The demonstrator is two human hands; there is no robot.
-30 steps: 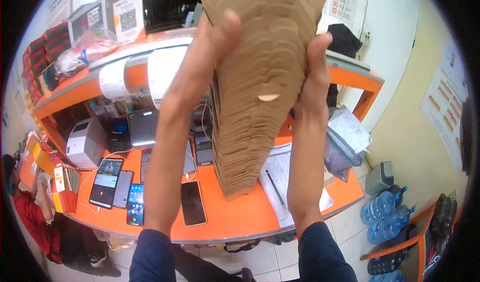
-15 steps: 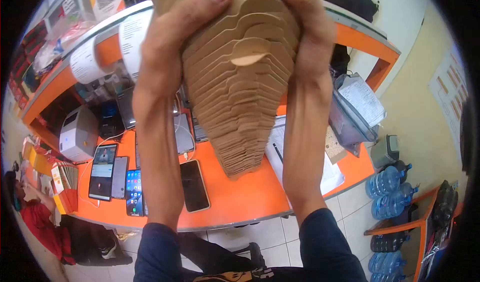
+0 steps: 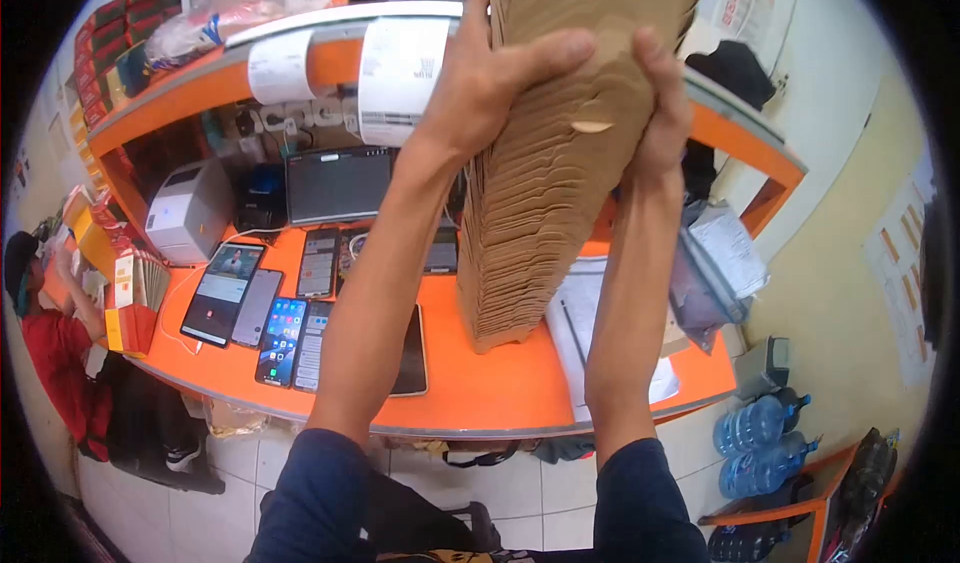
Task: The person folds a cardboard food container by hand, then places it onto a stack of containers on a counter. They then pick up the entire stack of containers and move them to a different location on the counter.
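Observation:
A thick stack of flat brown cardboard pieces (image 3: 540, 203) stands tilted over the orange desk, its lower end at or close to the surface. Rounded notches show along its near face, and its top runs out of the frame. My left hand (image 3: 500, 73) grips the left side, with the thumb lying across the near face. On the opposite side my right hand (image 3: 660, 108) presses in, thumb up; its other fingers are mostly hidden. Left of the stack, my left forearm partly covers a dark phone (image 3: 412, 358). White papers (image 3: 572, 348) lie beside its lower right.
Several phones (image 3: 282, 343) and a tablet (image 3: 222, 293) lie on the orange desk (image 3: 480, 398). Behind them are a label printer (image 3: 190, 213) and a laptop (image 3: 340, 185). Water jugs (image 3: 760, 463) stand right. A person in red (image 3: 60, 363) sits at left.
The stack has shifted right and become more upright in view, with both hands still on its sides. The head view has turned, showing more of the desk's left side.

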